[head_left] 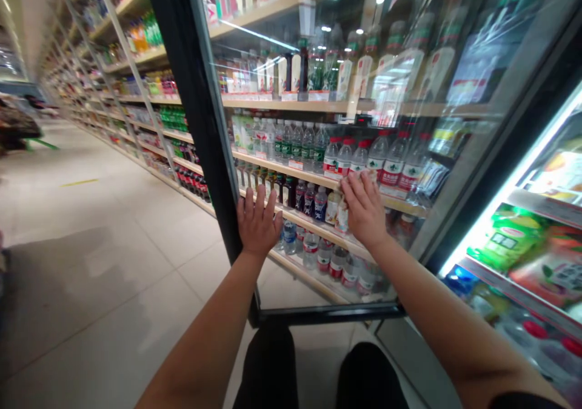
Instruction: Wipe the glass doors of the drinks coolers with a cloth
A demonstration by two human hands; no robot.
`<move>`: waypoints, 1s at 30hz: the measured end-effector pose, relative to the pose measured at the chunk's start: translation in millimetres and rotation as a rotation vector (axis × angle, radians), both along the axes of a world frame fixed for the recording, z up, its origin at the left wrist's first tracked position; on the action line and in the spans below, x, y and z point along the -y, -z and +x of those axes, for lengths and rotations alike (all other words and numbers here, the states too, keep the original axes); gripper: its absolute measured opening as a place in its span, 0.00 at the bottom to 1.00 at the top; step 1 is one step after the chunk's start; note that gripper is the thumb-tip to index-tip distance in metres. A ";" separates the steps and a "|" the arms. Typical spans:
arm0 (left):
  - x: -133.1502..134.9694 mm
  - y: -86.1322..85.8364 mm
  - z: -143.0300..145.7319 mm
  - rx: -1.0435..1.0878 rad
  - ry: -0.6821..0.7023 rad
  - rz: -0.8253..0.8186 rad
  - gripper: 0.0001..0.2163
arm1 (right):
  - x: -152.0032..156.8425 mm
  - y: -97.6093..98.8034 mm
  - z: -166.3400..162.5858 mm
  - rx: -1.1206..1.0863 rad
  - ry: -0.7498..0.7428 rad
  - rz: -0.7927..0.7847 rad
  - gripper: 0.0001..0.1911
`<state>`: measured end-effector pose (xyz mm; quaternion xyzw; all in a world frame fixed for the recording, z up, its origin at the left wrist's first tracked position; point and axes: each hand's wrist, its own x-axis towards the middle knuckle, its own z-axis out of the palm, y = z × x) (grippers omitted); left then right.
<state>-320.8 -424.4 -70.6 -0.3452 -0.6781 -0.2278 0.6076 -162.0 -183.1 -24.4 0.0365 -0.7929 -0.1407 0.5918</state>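
Note:
A glass cooler door with a black frame stands swung open in front of me. My left hand lies on its left side, fingers spread over the glass and the thumb apart. Farther right, my right hand rests against the pane with its fingers stretched out and close together. A pale patterned patch borders those fingers; I cannot tell whether it is under the hand or behind the glass. Through the pane show red-capped water bottles and several rows of other drinks.
To the right, the lit cooler holds green packs and bottles on shelves. A long shelf rack of drinks runs away on the left beside a tiled floor. My knees are just below the door's bottom edge.

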 end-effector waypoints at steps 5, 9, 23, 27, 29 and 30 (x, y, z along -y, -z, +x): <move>-0.3 1.9 -2.3 0.097 0.049 0.006 0.25 | -12.4 -2.9 3.2 -0.118 0.015 -0.108 0.35; 0.2 1.9 -1.3 0.089 0.011 -0.005 0.25 | -22.2 29.8 12.5 -0.071 0.038 -0.075 0.36; 0.3 2.7 -3.5 0.132 0.039 0.008 0.26 | -63.5 36.6 37.0 -0.127 0.072 -0.173 0.34; -0.1 3.6 -3.9 0.116 0.025 0.018 0.26 | -81.3 17.5 40.7 -0.163 0.091 -0.226 0.33; -0.3 3.5 -3.5 0.113 0.021 0.018 0.26 | -88.7 12.2 42.4 -0.197 0.102 -0.256 0.34; -0.3 3.4 -3.3 0.106 0.019 0.014 0.26 | -91.2 14.6 43.5 -0.202 0.103 -0.266 0.34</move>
